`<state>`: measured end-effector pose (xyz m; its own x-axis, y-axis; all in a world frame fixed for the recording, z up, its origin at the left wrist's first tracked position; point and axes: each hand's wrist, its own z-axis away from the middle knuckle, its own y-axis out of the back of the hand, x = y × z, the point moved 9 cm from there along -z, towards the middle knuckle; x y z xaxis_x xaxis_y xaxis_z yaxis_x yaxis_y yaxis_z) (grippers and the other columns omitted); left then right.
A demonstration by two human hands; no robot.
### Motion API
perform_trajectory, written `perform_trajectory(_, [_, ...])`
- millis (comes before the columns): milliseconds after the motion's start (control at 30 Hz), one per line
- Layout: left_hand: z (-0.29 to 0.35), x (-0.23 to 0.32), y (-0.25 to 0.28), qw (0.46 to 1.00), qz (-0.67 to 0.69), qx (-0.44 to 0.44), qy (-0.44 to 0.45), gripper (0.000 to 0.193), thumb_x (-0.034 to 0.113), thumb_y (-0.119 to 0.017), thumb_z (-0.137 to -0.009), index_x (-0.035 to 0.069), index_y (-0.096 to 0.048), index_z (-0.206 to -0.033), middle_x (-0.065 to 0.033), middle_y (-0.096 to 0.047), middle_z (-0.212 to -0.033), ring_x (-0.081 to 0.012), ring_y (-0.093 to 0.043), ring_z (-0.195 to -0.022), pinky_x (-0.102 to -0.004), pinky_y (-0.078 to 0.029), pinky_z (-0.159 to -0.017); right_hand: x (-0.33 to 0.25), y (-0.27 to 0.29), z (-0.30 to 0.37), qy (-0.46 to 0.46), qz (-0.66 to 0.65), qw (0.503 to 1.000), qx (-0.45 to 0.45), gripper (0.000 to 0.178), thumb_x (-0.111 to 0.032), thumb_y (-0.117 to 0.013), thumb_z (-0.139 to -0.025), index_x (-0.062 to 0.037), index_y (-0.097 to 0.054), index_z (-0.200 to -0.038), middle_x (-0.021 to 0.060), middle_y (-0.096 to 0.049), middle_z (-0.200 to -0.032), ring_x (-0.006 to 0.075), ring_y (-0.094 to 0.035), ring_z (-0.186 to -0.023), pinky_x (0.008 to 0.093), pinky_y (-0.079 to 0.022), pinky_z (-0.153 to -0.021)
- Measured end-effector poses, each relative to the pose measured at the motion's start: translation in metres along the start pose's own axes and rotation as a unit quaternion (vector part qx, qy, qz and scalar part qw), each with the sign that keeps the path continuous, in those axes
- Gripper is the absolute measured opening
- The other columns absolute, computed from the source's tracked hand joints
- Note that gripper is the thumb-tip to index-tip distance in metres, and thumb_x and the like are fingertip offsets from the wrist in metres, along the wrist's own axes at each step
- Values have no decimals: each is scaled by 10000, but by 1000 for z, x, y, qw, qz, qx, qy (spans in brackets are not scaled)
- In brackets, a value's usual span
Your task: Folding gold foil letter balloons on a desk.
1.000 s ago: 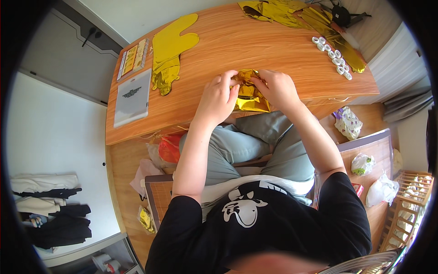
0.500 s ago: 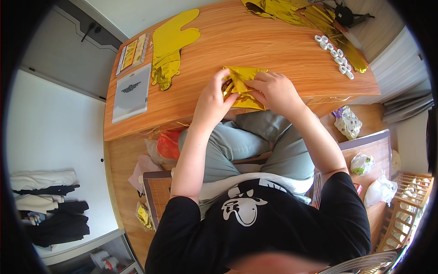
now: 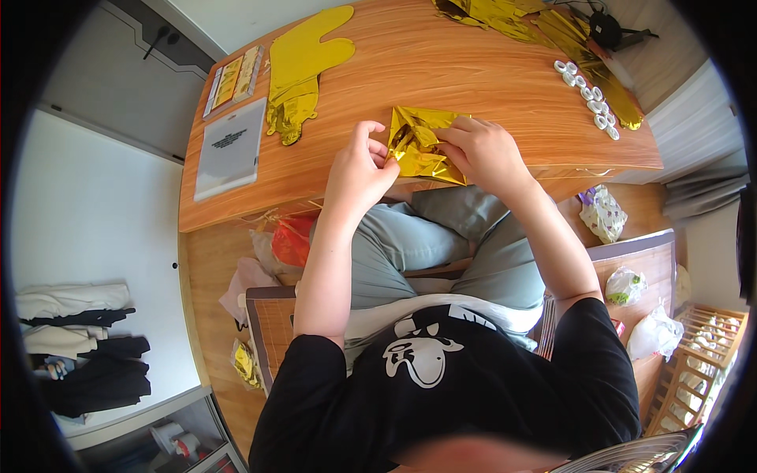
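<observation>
A folded gold foil balloon (image 3: 430, 162) lies creased at the near edge of the wooden table, in front of my lap. My right hand (image 3: 485, 154) pinches its right side, fingers and thumb bent onto the foil. At its left edge is my left hand (image 3: 359, 169), with fingers curved and apart and the thumb tip next to the foil. A flat gold foil balloon (image 3: 311, 59) with rounded lobes is spread out beyond my left hand. More gold foil balloons (image 3: 505, 24) lie at the table's far right.
Several small white ribbon rolls (image 3: 593, 98) line the right side of the table (image 3: 410, 63). At its left are a clear printed plastic bag (image 3: 229, 154) and a flat box (image 3: 233, 83). Plastic bags (image 3: 654, 331) and a wooden rack (image 3: 698, 359) stand on the right.
My left hand has moved slightly left and its fingers have come apart from the foil. The foil's left part is more uncovered. My right hand keeps its pinch, shifted slightly right.
</observation>
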<state>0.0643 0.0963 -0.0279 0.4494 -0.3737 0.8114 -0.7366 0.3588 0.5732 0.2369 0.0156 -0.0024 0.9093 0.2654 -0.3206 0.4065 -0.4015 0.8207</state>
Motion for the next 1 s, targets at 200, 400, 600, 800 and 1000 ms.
perform_trajectory(200, [-11,-3,-4,997,-76,-24,11,398,78,-743,-854,21,-609,-1224,-88,-710,-872,-167,-701,-786,-313,-549,-719,-2,-2,-1,4,12,1000,-11,198,-188,-694,-931,-85,-761,-1086,96,-683,-947,314,-686,-854,429,-554,-748])
perform_trajectory(400, [-13,-4,-4,992,-125,6,-3,253,183,-768,-856,37,-721,-1057,-81,-721,-784,-210,-694,-695,-327,-539,-673,1,-1,-1,3,3,1000,-2,193,-193,-694,-932,-77,-758,-1072,102,-686,-943,322,-687,-845,429,-556,-745])
perform_trajectory(600, [-5,7,-5,975,-183,99,-75,204,201,-770,-838,112,-764,-1022,-84,-699,-808,-261,-690,-708,-372,-538,-642,0,-2,-3,7,20,1000,0,214,-251,-686,-944,-108,-766,-1082,77,-708,-936,292,-709,-819,402,-575,-732])
perform_trajectory(800, [0,24,-10,954,-217,108,-177,191,173,-732,-880,152,-791,-1060,-71,-668,-860,-300,-685,-749,-409,-548,-655,0,-2,-2,9,18,1000,3,219,-268,-697,-943,-111,-766,-1078,70,-709,-933,289,-709,-807,399,-575,-713])
perform_trajectory(1000, [-3,24,-14,954,-229,80,-178,175,193,-716,-925,147,-793,-1075,-74,-664,-913,-301,-688,-815,-417,-550,-691,3,-2,-1,-4,5,1000,-7,251,-247,-696,-946,-120,-754,-1154,83,-686,-937,309,-688,-828,419,-558,-724])
